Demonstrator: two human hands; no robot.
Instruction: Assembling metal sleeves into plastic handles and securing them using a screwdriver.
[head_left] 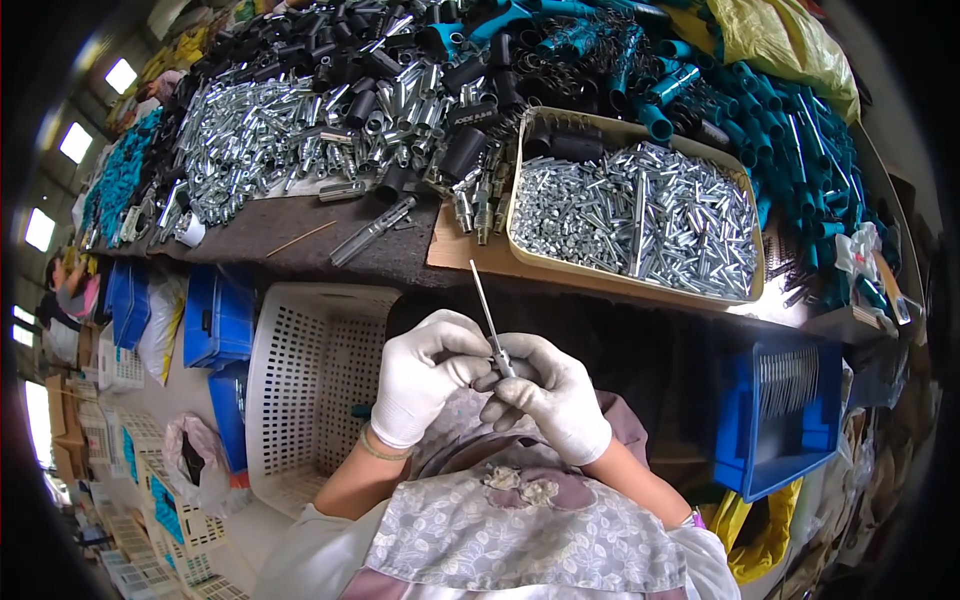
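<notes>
Over my lap, both gloved hands meet at a thin metal rod (483, 300) that points up and away. A small silvery metal fitting (503, 362) sits at the rod's lower end. My left hand (428, 378), in a white glove, is closed with its fingertips pinching beside the fitting. From the other side my right hand (552, 396), gloved in white with greyed fingertips, grips the fitting between thumb and fingers. The fingers hide part of the fitting. Beyond them, on the bench edge, lies a silvery metal tube assembly (372, 232).
A cream tray (640, 278) of small metal pins and parts stands on the bench. Heaps of metal sleeves (245, 140), black tubes and teal tubes (800, 150) cover the back. A white perforated basket (285, 400) is at my left, a blue bin (780, 470) at my right.
</notes>
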